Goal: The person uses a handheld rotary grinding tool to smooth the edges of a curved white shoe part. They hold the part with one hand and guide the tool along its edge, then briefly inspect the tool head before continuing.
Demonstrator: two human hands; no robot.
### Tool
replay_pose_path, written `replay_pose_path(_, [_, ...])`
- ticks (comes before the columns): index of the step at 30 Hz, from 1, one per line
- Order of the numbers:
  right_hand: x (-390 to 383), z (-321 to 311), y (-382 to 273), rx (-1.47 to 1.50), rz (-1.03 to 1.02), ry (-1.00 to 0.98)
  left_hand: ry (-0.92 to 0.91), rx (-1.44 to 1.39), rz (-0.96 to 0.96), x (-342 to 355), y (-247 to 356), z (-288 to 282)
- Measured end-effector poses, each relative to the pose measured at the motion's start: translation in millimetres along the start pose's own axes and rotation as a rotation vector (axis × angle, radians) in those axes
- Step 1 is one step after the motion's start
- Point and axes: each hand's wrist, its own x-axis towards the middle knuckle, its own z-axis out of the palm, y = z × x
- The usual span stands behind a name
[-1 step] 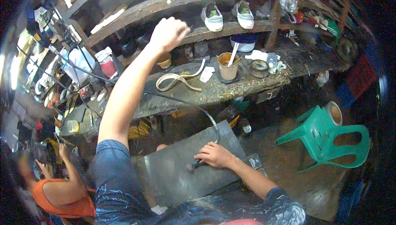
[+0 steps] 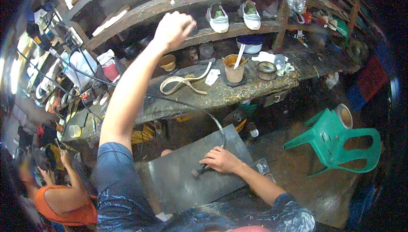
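Left hand [image 2: 173, 30] is fisted; palm hidden, contents unclear. Right hand [image 2: 221, 159] grips one dark tool [image 2: 198, 171], partly covered. Shelf shoes [image 2: 219, 21]: two.

Pale script-like marks [image 2: 114, 194] are seen on the dark left sleeve [image 2: 117, 164]. No word can be read clearly.

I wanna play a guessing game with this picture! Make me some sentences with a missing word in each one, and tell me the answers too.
1. The person holds the dark tool in their ____ hand.
2. The fingers of the raised left hand are curled into a ____.
3. The plastic chair is coloured ____.
4. From the person's view, the curled pale strip lies to the ____ of the cup.

Missing words: right; fist; green; left.
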Motion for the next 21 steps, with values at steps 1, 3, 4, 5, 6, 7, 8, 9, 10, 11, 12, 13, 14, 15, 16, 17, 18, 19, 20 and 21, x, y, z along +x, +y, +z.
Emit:
replay_pose_path(1, [2,-1,1,-0.008,0.019,-0.007,0.084,-0.041,0.018,21,-7,0])
replay_pose_path(3, [5,0,0,-0.008,0.057,-0.013,0.216,-0.112,0.006,63,-23,8])
replay_pose_path(4, [7,2,0,-0.015,0.060,0.002,0.245,-0.068,-0.034,80,-33,14])
replay_pose_path(5, [11,4,0,-0.023,0.063,0.018,0.383,0.026,0.027,105,-41,25])
replay_pose_path(6, [13,6,1,-0.033,0.066,0.035,0.162,-0.075,-0.183,112,-55,30])
replay_pose_path(7, [13,7,1,-0.058,0.065,0.029,0.119,-0.091,-0.212,126,-66,40])
replay_pose_path(8, [13,8,1,-0.088,0.064,0.025,0.080,-0.106,-0.238,141,-81,46])
replay_pose_path(9, [12,8,2,-0.120,0.064,0.017,0.137,-0.092,-0.226,153,-94,56])
replay_pose_path(10, [11,8,4,-0.134,0.072,0.025,0.191,-0.080,-0.216,160,-104,69])
replay_pose_path(11, [11,8,6,-0.149,0.083,0.027,0.067,-0.104,-0.351,174,-115,78])
replay_pose_path(12, [8,7,8,-0.167,0.100,0.023,0.153,-0.094,-0.235,178,-125,88])
replay_pose_path(13, [7,7,9,-0.181,0.111,0.021,0.123,-0.079,-0.249,183,-135,94])
replay_pose_path(14, [6,7,10,-0.189,0.129,0.029,0.094,-0.059,-0.260,189,-139,101])
replay_pose_path(15, [5,6,12,-0.200,0.140,0.030,0.026,-0.106,-0.340,196,-142,105])
replay_pose_path(16, [4,5,12,-0.211,0.155,0.026,-0.047,-0.155,-0.420,199,-142,109])
replay_pose_path(17, [3,5,13,-0.233,0.168,-0.018,-0.210,-0.185,-0.573,205,-141,108])
replay_pose_path(18, [3,5,13,-0.226,0.176,0.007,-0.220,-0.152,-0.586,207,-137,108])
replay_pose_path(19, [3,5,13,-0.221,0.183,0.017,-0.227,-0.115,-0.602,209,-132,104])
replay_pose_path(20, [3,6,14,-0.216,0.185,0.025,-0.235,-0.076,-0.618,208,-125,100])
replay_pose_path(21, [3,6,14,-0.206,0.186,0.028,-0.241,-0.035,-0.635,207,-118,94])
